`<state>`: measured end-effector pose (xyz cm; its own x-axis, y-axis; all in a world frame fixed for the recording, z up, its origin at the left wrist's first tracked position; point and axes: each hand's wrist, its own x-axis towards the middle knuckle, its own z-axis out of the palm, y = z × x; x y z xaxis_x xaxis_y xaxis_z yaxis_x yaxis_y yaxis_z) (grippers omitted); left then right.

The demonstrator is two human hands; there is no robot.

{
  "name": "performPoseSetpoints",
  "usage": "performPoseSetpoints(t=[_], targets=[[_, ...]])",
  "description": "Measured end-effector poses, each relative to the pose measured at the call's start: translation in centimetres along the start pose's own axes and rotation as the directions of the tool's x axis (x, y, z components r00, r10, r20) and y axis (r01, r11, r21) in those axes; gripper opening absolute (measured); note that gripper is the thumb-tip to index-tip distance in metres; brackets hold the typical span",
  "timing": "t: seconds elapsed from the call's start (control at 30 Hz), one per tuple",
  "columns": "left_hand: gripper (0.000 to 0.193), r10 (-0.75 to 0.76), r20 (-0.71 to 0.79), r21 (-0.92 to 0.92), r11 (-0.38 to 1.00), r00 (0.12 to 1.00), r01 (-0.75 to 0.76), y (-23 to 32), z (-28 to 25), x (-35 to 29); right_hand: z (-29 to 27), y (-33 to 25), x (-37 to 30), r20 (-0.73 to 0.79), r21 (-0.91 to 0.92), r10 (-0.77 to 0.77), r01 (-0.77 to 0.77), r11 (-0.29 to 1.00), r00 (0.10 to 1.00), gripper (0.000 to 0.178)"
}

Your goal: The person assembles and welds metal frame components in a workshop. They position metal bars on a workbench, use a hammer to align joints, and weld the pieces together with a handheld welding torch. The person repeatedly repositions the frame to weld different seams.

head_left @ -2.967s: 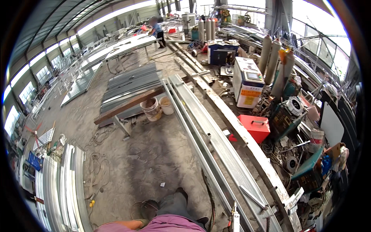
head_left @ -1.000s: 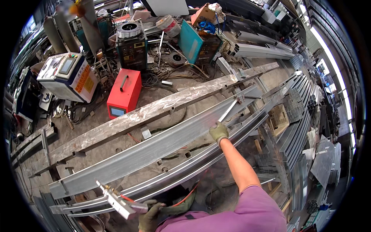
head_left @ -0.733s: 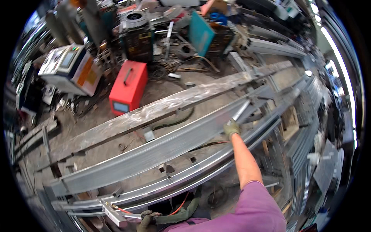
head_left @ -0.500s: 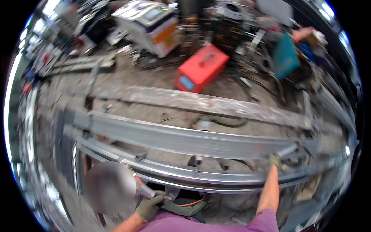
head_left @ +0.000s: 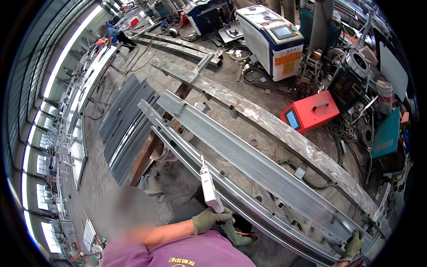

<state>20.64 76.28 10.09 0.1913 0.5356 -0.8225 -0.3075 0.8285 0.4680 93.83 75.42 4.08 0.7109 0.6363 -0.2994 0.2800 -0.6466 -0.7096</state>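
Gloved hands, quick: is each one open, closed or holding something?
Left hand: closed, holding the handheld welding torch.
Right hand: by the metal channel; grip cannot be told.

The metal channel (head_left: 240,154) looks smooth and softly glossy, the cloth gloves (head_left: 205,221) matt.

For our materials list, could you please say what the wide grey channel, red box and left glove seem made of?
Wide grey channel: probably steel, dull silver with streaky sheen; aluminium possible.
Red box: likely painted sheet metal, satin, flat-faced; plastic possible.
Left glove: apparently fabric, matte olive, closely fitted.
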Motion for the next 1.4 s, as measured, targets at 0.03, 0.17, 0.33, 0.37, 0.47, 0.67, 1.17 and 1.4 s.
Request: performPoseSetpoints(t=[0.03, 0.17, 0.33, 0.37, 0.47, 0.67, 1.17, 1.4], targets=[[0.029, 0.002, 0.003, -0.027, 1.000, 1.000, -0.002, 0.6, -0.5, -0.1, 2.0, -6.3, -4.0, 0.089, -0.020, -0.058, 0.060, 0.998, 0.994, 0.014], [0.026, 0.006, 0.081, 0.043, 0.999, 0.997, -0.009, 2.7, -3.8, 0.8, 10.4, -23.2, -15.0, 0.348, 0.006, -0.298, 0.316, 0.949, 0.889, 0.013], [0.025, 0.075, 0.195, 0.050, 0.995, 0.978, -0.086, 5.9, -10.3, 2.4, 26.3, -37.7, -27.5, 0.552, -0.004, -0.610, 0.734, 0.679, 0.568, 0.040], [0.025, 0.091, 0.223, 0.075, 0.991, 0.971, -0.110, 6.8, -12.2, 2.7, 30.0, -39.1, -29.0, 0.552, 0.001, -0.670, 0.803, 0.596, 0.497, 0.043], [0.028, 0.145, 0.254, 0.026, 0.987, 0.956, -0.157, 10.2, -17.1, 3.0, 40.8, -40.5, -31.4, 0.510, 0.101, -0.783, 0.880, 0.464, 0.355, 0.038], [0.025, 0.115, 0.095, -0.146, 0.984, 0.989, -0.100, 15.8, -26.8, 1.9, 57.0, -47.3, -38.0, 0.565, 0.118, -0.786, 0.918, 0.379, 0.252, 0.027], [0.040, 0.115, 0.070, 0.071, 0.990, 0.991, -0.120, 27.9, -29.4, 4.5, 69.5, -35.2, -32.2, 0.593, -0.687, -0.291, 0.660, 0.304, 0.751, 0.043], [0.032, 0.156, 0.119, 0.180, 0.968, 0.981, -0.175, 26.3, -28.5, 10.3, 65.0, -45.8, -45.5, 0.847, 0.228, -0.163, -0.067, 0.971, 0.506, 0.061]])
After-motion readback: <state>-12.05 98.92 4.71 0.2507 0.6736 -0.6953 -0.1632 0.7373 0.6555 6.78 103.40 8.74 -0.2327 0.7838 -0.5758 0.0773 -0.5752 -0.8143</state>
